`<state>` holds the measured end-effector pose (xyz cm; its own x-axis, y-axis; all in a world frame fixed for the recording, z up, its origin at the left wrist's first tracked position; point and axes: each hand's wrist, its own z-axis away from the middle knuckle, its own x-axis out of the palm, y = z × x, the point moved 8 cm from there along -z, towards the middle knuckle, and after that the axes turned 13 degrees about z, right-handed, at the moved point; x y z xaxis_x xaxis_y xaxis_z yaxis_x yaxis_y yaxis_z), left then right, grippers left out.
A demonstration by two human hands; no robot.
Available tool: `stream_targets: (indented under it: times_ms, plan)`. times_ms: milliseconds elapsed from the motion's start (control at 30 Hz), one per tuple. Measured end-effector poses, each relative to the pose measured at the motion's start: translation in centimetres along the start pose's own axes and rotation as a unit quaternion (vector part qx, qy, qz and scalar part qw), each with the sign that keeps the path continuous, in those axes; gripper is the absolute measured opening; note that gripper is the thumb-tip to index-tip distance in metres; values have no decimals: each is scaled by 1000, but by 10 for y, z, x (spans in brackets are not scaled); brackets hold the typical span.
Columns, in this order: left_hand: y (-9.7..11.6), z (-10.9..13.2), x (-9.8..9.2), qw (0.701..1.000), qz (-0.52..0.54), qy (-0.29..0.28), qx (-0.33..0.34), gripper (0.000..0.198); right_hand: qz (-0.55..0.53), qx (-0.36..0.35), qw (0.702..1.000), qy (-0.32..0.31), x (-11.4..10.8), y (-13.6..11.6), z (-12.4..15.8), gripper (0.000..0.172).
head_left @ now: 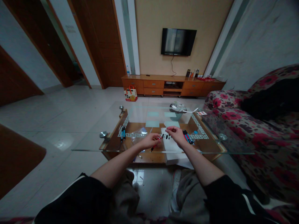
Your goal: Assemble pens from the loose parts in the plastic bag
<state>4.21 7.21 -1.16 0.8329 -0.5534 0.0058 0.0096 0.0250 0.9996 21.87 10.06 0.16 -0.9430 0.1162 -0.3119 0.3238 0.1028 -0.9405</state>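
Smooth glass table [93, 145]; slim cylindrical pens [188, 137] at three o'clock from right hand [169, 129], fingertips bunched, can't tell around what. Left hand [158, 139], apart, pinches thin pale stick [161, 136].

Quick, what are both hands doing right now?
Left hand: closed, holding a thin pale piece.
Right hand: can't tell whether it's pinching anything.

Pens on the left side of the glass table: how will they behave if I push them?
The pens look slim and rod-like, so they could roll if pushed sideways. The glass table looks smooth and shiny, so they may slide easily too. Being thin, each is probably light.
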Motion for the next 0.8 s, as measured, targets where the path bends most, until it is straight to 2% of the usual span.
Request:
stream_targets:
  times_ms: [200, 800]
  plan:
    - [1, 0, -1, 1000, -11, -4, 4, 30, 6, -20, 1000, -17, 8, -17, 6, 39]
    - [-4, -2, -2, 1000, -26, -10, 1, 30, 20, -35, 998, -39, 10, -19, 10, 39]
